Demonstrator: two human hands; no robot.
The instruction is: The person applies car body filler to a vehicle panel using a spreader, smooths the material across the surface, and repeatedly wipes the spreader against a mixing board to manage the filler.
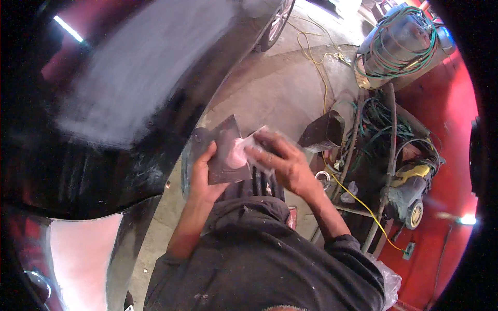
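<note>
My left hand (pixel 203 175) holds a dark flat board (pixel 224 147) by its lower left edge, with a blob of pink filler paste (pixel 237 154) on it. My right hand (pixel 282 161) presses a pale flat spreader (pixel 258 145) onto the paste. Both hands are in front of my chest, over my dark sweater. Just to my left stands a dark car body (pixel 104 155) with a broad grey sanded patch (pixel 140 67) on its panel.
A pale pink area (pixel 83 249) shows on the car's lower panel. A yellow cable (pixel 314 57) runs across the concrete floor. At right stand a drum wound with green hose (pixel 399 41), a cart with hoses (pixel 378 135), a yellow-wheeled machine (pixel 410 192) and a red wall (pixel 446 119).
</note>
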